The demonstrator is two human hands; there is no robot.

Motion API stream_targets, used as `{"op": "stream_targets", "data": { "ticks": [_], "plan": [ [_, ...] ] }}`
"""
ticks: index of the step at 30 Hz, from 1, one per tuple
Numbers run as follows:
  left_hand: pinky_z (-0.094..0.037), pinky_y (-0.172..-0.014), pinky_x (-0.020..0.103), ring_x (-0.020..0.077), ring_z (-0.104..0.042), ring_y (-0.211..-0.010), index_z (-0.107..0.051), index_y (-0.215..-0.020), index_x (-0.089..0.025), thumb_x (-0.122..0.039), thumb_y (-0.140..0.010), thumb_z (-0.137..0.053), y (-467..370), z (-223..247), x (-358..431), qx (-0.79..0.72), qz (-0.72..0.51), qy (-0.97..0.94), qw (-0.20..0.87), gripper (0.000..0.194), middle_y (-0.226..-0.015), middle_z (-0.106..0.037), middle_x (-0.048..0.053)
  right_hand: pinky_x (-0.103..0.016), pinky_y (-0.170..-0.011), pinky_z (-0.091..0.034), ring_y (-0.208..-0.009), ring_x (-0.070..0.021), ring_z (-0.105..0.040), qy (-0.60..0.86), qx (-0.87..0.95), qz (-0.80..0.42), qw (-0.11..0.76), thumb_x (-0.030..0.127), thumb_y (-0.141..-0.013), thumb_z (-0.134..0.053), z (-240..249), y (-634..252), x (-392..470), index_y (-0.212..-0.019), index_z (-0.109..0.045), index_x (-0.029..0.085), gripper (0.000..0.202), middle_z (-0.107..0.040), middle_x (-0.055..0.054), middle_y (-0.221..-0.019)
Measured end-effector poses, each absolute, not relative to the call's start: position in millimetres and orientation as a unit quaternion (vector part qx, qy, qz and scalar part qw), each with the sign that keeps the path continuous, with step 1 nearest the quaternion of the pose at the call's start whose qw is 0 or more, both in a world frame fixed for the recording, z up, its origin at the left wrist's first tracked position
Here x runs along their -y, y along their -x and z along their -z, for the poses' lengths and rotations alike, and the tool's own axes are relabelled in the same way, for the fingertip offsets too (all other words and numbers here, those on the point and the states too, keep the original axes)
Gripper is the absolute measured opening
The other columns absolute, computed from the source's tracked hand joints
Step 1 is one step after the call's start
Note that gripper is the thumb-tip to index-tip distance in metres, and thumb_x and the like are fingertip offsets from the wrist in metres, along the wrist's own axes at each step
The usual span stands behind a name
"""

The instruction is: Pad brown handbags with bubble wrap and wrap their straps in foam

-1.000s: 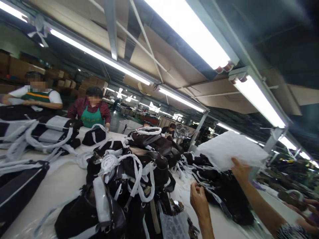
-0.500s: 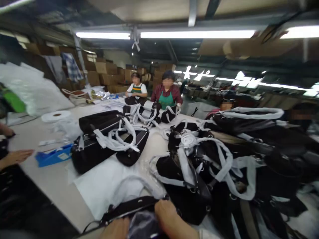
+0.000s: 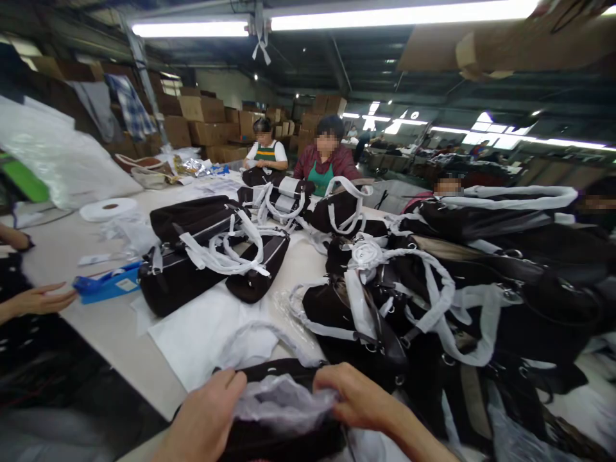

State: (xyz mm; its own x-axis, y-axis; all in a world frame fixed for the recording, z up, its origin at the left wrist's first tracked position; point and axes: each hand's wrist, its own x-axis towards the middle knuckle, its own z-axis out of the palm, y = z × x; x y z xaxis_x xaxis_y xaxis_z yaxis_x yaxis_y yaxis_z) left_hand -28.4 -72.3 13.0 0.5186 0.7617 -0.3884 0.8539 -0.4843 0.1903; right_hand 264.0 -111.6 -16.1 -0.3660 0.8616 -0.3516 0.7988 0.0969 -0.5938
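A black handbag point(image 3: 269, 443) lies at the bottom middle of the view, its mouth open towards me. Crumpled clear plastic point(image 3: 286, 401) bulges out of that opening. My left hand point(image 3: 212, 410) is closed on the bag's left edge, fingers bent over the rim. On the other side my right hand point(image 3: 353, 394) pinches the rim at the right, with some of the plastic against its fingertips. A wrapped pale handle point(image 3: 269, 327) arches behind the bag's mouth. White sheets point(image 3: 212, 327) lie on the table just beyond.
Black bags with white-wrapped handles point(image 3: 428, 276) are heaped at right; more bags point(image 3: 192, 269) lie at left. A blue tape dispenser point(image 3: 108, 282) and white roll point(image 3: 108, 208) are on the table point(image 3: 129, 378). A co-worker's hand point(image 3: 43, 299) is at left; two people sit across.
Both my hands have risen slightly and spread at the bag's mouth, and more plastic shows between them. The camera has tilted down a little. The co-worker's hand at left has shifted right.
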Motion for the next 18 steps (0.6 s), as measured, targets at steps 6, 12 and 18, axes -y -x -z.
{"op": "stream_targets", "data": {
  "ticks": [6,12,18],
  "plan": [
    [-0.050,-0.076,0.035,0.0254,-0.065,-0.089,-0.060,-0.090,-0.021,-0.004,-0.077,-0.044,-7.8,-106.1,21.9,-0.378,0.048,-0.919,0.101,0.026,-0.093,-0.066,0.005,-0.048,-0.118,-0.024,-0.143,-0.0358,-0.034,0.627,0.652,-0.404,0.135,0.033,-0.050,-0.087,-66.9,-296.6,123.1,-0.156,-0.020,0.019,0.126,-0.033,-0.018,-0.158],
    [-0.054,-0.079,0.035,0.0240,-0.066,-0.090,-0.062,-0.102,-0.021,0.000,-0.075,-0.047,-106.2,-210.3,8.6,-0.178,-0.069,-0.981,-0.018,0.037,-0.097,-0.069,0.006,-0.041,-0.094,-0.048,-0.104,-0.0309,-0.064,0.641,0.595,-0.314,0.370,0.034,-0.060,-0.084,-118.7,-310.0,117.2,-0.144,-0.048,0.020,0.092,-0.071,-0.008,-0.113],
    [-0.045,-0.108,0.037,0.0256,-0.052,-0.129,-0.026,-0.152,-0.032,-0.019,-0.080,-0.060,-125.6,-205.7,-3.7,-0.078,-0.412,-0.906,-0.057,0.081,-0.145,-0.052,0.005,-0.040,-0.071,-0.054,-0.079,-0.0279,-0.069,0.575,0.343,-0.289,0.685,0.059,-0.068,-0.077,-100.0,-404.6,133.0,-0.108,-0.068,0.023,0.055,-0.073,-0.003,-0.084]
  ]
}}
